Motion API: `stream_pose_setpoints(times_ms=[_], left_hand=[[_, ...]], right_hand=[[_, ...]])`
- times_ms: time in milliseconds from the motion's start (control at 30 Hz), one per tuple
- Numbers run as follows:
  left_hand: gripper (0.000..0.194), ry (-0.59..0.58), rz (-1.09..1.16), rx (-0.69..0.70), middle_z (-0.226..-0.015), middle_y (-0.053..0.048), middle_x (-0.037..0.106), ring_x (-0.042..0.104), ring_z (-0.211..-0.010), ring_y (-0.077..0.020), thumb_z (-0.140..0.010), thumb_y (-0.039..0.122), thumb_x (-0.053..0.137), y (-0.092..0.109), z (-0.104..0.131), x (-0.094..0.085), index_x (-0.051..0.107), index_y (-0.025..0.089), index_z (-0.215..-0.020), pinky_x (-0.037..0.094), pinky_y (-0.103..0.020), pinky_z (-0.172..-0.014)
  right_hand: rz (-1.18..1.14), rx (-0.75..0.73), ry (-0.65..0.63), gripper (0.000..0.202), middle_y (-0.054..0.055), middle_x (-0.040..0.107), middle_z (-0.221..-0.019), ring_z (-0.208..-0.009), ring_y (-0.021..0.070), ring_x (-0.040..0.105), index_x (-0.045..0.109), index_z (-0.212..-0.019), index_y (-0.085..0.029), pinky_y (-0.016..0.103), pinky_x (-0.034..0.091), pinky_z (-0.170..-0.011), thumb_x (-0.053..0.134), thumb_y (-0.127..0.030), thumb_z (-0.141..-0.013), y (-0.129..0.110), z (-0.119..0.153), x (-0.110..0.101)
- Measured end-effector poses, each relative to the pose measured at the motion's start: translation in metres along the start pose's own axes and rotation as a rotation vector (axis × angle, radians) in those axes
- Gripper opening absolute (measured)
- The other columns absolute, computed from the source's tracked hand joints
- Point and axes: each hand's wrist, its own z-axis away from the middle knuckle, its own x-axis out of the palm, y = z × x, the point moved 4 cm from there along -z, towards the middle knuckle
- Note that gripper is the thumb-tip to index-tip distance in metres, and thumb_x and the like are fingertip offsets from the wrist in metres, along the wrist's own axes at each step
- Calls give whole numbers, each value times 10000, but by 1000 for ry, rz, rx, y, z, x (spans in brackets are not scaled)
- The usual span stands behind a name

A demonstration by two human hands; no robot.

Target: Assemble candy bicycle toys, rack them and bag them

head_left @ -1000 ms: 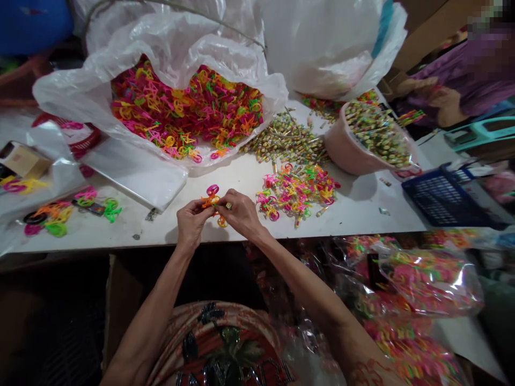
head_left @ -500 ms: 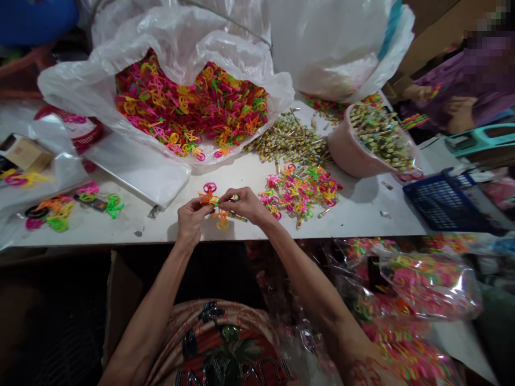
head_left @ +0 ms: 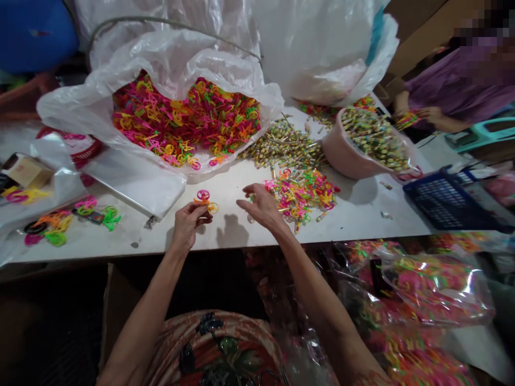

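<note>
My left hand (head_left: 189, 222) pinches a small plastic toy bicycle (head_left: 205, 202), orange with one pink and one yellow wheel, above the white table. To its right, my right hand (head_left: 261, 206) has its fingers apart, beside a small heap of bright toy pieces (head_left: 303, 195) mixed with slim patterned tubes. Something small and greenish shows by its fingers, too unclear to name. Behind that heap lies a pile of patterned tubes (head_left: 284, 142). Many loose toy bicycles (head_left: 181, 123) fill a large white plastic bag (head_left: 64, 102) at the back left.
A pink tub (head_left: 346, 153) of tubes stands at the back right, near a blue basket (head_left: 450, 203). Flat plastic sheets (head_left: 137, 177) and several toy bicycles (head_left: 56, 220) lie to the left. Filled clear bags (head_left: 434, 284) sit below the table edge. A co-worker's hands (head_left: 430, 115) handle toys.
My right hand has come away from the toy bicycle and moved right, its fingers spreading. My left hand still holds the bicycle. The view has shifted slightly.
</note>
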Motion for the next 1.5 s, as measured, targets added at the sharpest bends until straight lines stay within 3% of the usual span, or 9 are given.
stream_pose_setpoints(times_ms=[133,233,300,433,567,667,867,1067,1500], left_hand=[[344,-22,-89,-11,-589,-18,641,588,-526,-124,-445,350,810,-4,7,13,648,121,-643,461,-226,-468],[369,-10,-67,-76,-605,0,644,594,-519,-127,-409,300,818,-8,11,16,648,128,-687,474,-233,-469],[373,-27,-64,-123,-626,1,649,605,-540,-130,-407,281,820,-10,14,17,648,130,-701,492,-239,-484],[357,-80,-78,-178,-634,-1,652,616,-583,-133,-417,298,832,-14,19,23,642,132,-670,518,-246,-516],[370,-119,-151,-194,-611,-2,651,591,-550,-115,-402,312,854,-22,24,30,651,129,-652,497,-225,-495],[380,-171,-197,-226,-623,-23,661,588,-555,-117,-397,320,866,-31,28,33,665,117,-649,458,-200,-458],[367,-293,-152,-355,-643,-19,661,575,-556,-103,-411,302,875,-38,36,46,679,118,-661,447,-187,-445],[354,-344,-96,-451,-666,-17,677,603,-563,-105,-436,235,871,-41,42,55,684,117,-712,481,-192,-479],[399,-331,-119,-458,-631,-9,677,587,-522,-103,-388,286,888,-37,43,61,678,123,-686,460,-199,-473]], right_hand=[[-609,133,-269,347,0,642,-808,-575,98,553,608,-1037,-163,240,451,-542,618,-186,-691,0,10,30],[-922,170,-216,443,-33,642,-735,-518,84,552,559,-1073,-177,215,440,-490,698,-258,-660,6,16,40],[-1015,161,-175,442,-45,639,-702,-508,85,559,565,-994,-186,208,430,-473,758,-310,-615,11,21,42],[-967,147,-125,279,-57,557,-564,-465,64,483,652,-808,-163,197,364,-443,742,-379,-656,21,35,40],[-918,218,-114,266,-52,563,-592,-430,34,404,719,-853,-146,196,296,-417,726,-344,-676,34,51,38],[-1037,292,-154,338,-63,575,-557,-436,50,466,710,-919,-147,196,335,-436,752,-320,-632,44,60,39],[-1222,329,-129,310,-28,655,-575,-508,84,587,700,-710,-150,219,459,-534,844,-319,-494,61,65,32],[-1331,357,-218,322,-32,664,-563,-480,72,586,702,-708,-156,203,472,-527,873,-295,-473,64,68,30],[-1322,274,-258,351,-43,626,-512,-436,71,565,660,-689,-153,182,459,-461,860,-388,-522,62,67,29]])
